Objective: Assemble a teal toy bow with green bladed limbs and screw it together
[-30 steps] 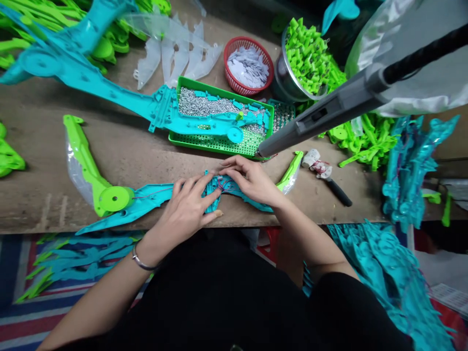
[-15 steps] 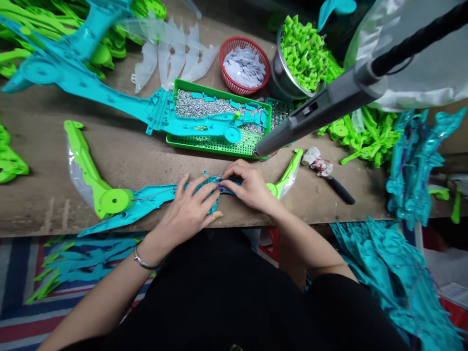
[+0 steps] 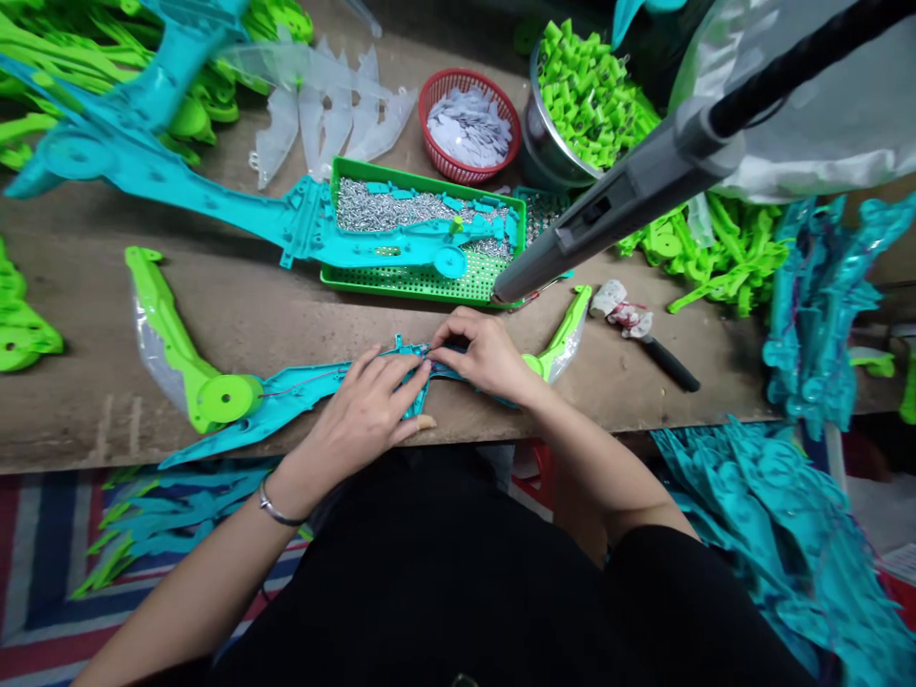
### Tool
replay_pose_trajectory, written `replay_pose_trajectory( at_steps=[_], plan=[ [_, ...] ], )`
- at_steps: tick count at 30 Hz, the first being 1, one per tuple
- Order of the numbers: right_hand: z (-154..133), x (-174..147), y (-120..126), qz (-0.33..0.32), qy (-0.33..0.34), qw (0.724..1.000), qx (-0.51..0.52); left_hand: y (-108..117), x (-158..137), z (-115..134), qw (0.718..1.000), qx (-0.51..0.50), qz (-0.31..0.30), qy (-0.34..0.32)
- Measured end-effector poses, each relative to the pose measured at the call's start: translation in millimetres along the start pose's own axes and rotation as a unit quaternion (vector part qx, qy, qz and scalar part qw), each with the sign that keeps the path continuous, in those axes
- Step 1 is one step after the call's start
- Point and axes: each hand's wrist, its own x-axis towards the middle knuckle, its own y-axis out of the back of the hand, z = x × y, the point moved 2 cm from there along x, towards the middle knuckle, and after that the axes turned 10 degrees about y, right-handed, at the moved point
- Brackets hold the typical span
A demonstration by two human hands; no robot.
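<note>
A turquoise plastic bow half (image 3: 304,389) lies across the bench's near edge, with a lime-green limb (image 3: 168,324) at its left end and another (image 3: 565,336) at its right. Along its left arm runs a thin reddish wire (image 3: 304,384). My left hand (image 3: 376,391) lies over the middle of the bow, fingers stretched out on it and thumb apart. Just beside those fingertips, my right hand (image 3: 483,355) is closed in a pinch on thin wire at the bow's centre. The fingers partly hide the pinched spot.
Behind the bow stands a green tray (image 3: 401,288) of screws, another turquoise piece (image 3: 236,196) lying across it. A grey power screwdriver (image 3: 608,200) hangs over its right end. Nearby are a red basket (image 3: 427,143), a steel bowl (image 3: 535,114) of green pieces and a black-handled tool (image 3: 669,363).
My right fingertips stay at the bow's centre with a slightly changed pinch, and my left fingers have drawn closer together. The view has shifted a little.
</note>
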Motion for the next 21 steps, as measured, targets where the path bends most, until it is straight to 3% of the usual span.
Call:
replay_pose_trajectory(
  at_steps=[8, 14, 18, 21],
  plan=[
    [-4.9, -4.6, 8.8, -0.010, 0.012, 1.000, 0.015, 4.1, 1.7, 4.3, 0.998, 0.013, -0.025, 0.061],
    [-10.4, -16.7, 5.1, 0.016, -0.002, 1.000, -0.015, 4.5, 2.3, 4.0, 0.998, 0.022, -0.030, 0.045],
    [-9.8, -14.9, -3.7, 0.036, -0.011, 0.999, -0.036, 6.7, 0.3, 0.1, 0.997, -0.065, -0.018, 0.046],
    [-9.8, -11.0, -6.8, 0.026, -0.017, 0.998, -0.047, 10.5, 0.9, -0.3, 0.985, -0.147, 0.002, 0.087]
  ],
)
